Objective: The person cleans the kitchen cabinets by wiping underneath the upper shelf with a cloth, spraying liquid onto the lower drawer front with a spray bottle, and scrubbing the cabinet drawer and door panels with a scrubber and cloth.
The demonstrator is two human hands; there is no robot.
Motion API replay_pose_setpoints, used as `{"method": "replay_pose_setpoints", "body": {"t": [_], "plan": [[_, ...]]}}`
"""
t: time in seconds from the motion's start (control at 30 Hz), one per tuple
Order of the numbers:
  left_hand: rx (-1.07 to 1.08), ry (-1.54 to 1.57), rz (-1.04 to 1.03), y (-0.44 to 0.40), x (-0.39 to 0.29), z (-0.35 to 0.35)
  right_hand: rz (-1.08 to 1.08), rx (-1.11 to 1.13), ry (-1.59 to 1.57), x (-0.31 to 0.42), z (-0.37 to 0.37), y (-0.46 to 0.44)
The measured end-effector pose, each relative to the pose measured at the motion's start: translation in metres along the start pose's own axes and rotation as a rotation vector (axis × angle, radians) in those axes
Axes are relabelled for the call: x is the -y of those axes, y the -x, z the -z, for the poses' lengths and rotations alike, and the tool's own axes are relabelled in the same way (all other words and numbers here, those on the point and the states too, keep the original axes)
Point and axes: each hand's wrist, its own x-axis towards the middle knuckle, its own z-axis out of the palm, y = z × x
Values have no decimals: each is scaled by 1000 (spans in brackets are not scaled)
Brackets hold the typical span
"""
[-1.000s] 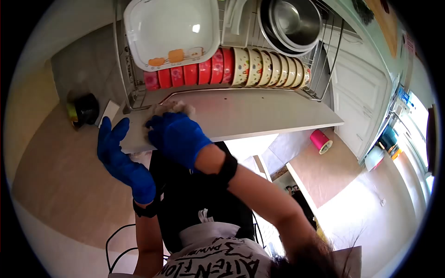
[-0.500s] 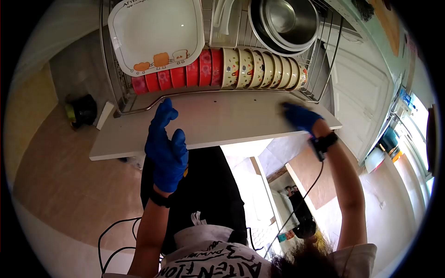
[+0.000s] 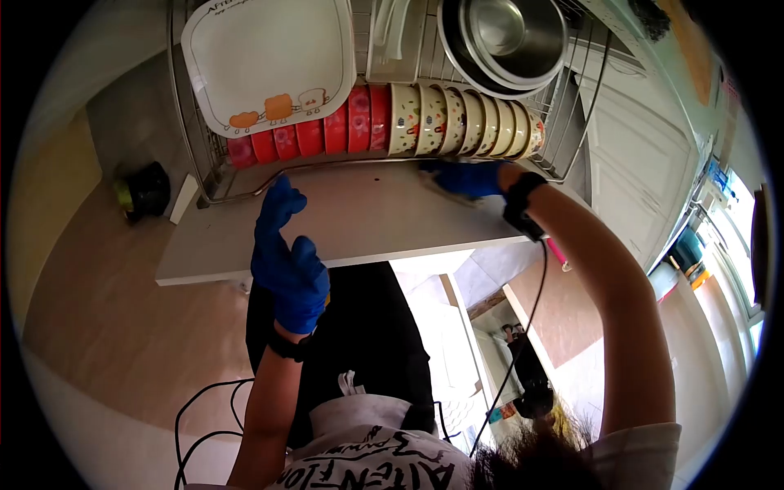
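Note:
My left hand [image 3: 286, 257], in a blue glove, is over the front edge of the white board [image 3: 376, 212], left of the middle. Its fingers and thumb are apart, with nothing between them. My right hand [image 3: 469, 177], also gloved in blue, lies low on the board near the rack's front wire. A thin greyish cloth-like piece [image 3: 461, 197] shows along the lower edge of that glove, under the palm. Blur and the hand hide most of it. Just behind the right hand stands a row of cream patterned bowls [image 3: 445, 122].
A wire dish rack [image 3: 184, 106] stands behind the board. It holds red bowls [image 3: 310, 137], a square white plate [image 3: 269, 61] and nested metal pots [image 3: 506, 41]. A black cable [image 3: 523, 359] hangs from my right wrist. A white cabinet door [image 3: 633, 155] is at the right.
My right hand has moved left along the board, from its right end toward the middle, with the greyish piece now visible under it. My left hand has barely shifted.

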Motion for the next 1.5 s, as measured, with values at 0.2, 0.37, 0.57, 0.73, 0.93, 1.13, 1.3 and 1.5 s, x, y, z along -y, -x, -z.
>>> {"method": "replay_pose_setpoints", "body": {"t": [0.2,0.37,0.57,0.73,0.93,1.13,1.3,1.5], "plan": [[-81,205,111,6,2,5,-202,-145,-165,-166,-24,62],[-134,255,130,6,1,5,-195,-332,94,-100,-50,89],[-216,120,-20,7,6,3,883,-756,247,137,-78,26],[-300,226,75,5,11,2,761,-765,105,176,-81,18],[-165,176,-42,3,8,6,86,-775,449,-34,-72,74],[-245,311,-105,6,11,-2,217,-1067,209,34,-91,99],[-330,133,-42,6,-1,-5,756,-771,68,187,-74,33],[-260,12,-116,4,7,-4,578,-839,67,98,-85,14]]}}
